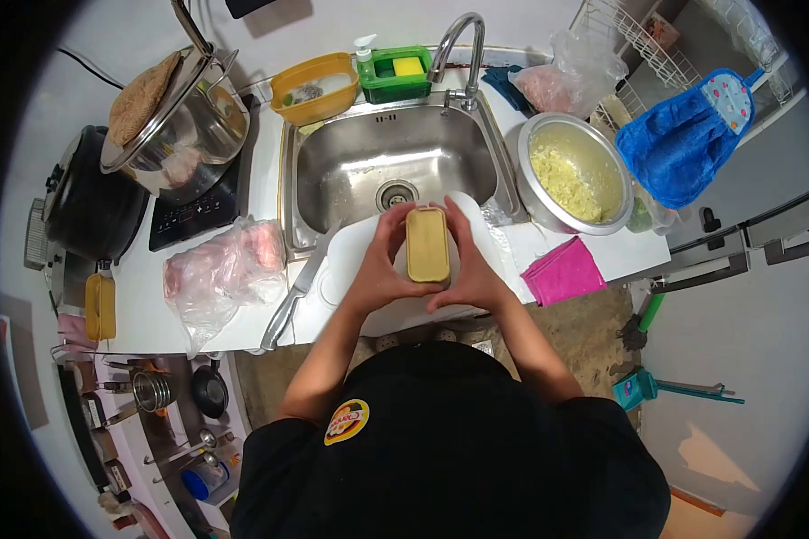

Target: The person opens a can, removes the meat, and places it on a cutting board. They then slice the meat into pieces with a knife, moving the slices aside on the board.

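— What have you got there?
— A yellow block (428,244), gripped between my left hand (382,265) and right hand (473,268), fingers closed on its sides to steady it.
— Where?
— Over the white board (337,269) at the sink (333,171) front, knife (291,301) within reach.

free: sink basin (351,180) | left: knife (288,310) | right: steel bowl (523,171), pink cloth (564,271)
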A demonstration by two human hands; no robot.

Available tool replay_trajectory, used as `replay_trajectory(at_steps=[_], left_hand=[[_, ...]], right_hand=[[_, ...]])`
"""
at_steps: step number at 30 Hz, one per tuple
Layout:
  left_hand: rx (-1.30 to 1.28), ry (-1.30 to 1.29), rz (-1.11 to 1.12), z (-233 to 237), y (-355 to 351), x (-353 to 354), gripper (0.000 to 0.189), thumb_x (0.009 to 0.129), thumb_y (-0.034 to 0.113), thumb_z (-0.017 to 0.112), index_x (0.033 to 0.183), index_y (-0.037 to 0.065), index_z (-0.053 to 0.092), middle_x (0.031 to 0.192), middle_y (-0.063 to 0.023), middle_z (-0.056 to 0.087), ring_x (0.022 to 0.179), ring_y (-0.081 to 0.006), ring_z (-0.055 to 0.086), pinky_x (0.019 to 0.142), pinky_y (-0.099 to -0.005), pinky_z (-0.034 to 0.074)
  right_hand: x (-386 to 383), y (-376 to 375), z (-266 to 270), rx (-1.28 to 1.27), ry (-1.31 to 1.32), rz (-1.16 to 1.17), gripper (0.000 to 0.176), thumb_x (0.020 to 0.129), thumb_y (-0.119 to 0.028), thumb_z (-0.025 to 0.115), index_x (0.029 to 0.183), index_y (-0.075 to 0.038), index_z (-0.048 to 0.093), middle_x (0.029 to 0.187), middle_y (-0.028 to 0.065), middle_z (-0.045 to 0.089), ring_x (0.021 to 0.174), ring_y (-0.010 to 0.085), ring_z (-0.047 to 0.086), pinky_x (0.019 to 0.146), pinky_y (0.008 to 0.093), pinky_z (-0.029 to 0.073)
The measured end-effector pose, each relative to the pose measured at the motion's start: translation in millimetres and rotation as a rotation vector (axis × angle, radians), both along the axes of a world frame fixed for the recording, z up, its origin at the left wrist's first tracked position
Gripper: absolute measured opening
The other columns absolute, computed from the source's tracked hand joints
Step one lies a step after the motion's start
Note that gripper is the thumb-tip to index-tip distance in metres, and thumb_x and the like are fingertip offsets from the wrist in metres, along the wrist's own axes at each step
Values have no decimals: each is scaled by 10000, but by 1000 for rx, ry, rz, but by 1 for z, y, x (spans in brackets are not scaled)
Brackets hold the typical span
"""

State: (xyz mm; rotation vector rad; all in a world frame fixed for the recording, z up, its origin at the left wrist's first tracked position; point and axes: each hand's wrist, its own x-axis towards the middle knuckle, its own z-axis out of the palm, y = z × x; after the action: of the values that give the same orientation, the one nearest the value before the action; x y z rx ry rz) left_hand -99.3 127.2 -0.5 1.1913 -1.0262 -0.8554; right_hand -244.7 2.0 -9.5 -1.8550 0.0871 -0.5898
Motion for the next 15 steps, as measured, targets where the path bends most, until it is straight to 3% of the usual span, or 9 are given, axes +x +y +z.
replay_trajectory(at_steps=[3,9,12,15], left_hand=[[-45,35,32,-3,0,-2,1139,517,183,956,1444,67,305,1433,-111,414,1380,-237,391,1180,-393,279],[-103,24,12,-2,0,-3,1087,510,191,964,1389,86,332,1429,-114,427,1388,-252,382,1186,-404,266],[-102,83,11,-9,7,-7,1056,515,179,960,1367,96,343,1438,-129,422,1382,-255,394,1185,-419,266],[-167,86,21,-4,-5,0,1067,512,176,967,1362,97,327,1432,-139,424,1379,-264,401,1183,-421,271]], right_hand=[[-4,7,-5,64,132,0,1314,556,-333,959,1531,-70,119,1501,171,334,1412,317,336,1157,419,292],[11,3,-13,59,41,-57,1153,576,-317,908,1469,-46,231,1415,162,407,1335,307,415,1123,411,335],[12,6,-12,169,32,-66,1162,566,-310,912,1469,-42,231,1402,161,411,1328,298,417,1120,408,336],[23,-8,-8,125,-4,-62,1180,555,-347,913,1469,-40,232,1397,159,413,1323,292,421,1118,404,338]])
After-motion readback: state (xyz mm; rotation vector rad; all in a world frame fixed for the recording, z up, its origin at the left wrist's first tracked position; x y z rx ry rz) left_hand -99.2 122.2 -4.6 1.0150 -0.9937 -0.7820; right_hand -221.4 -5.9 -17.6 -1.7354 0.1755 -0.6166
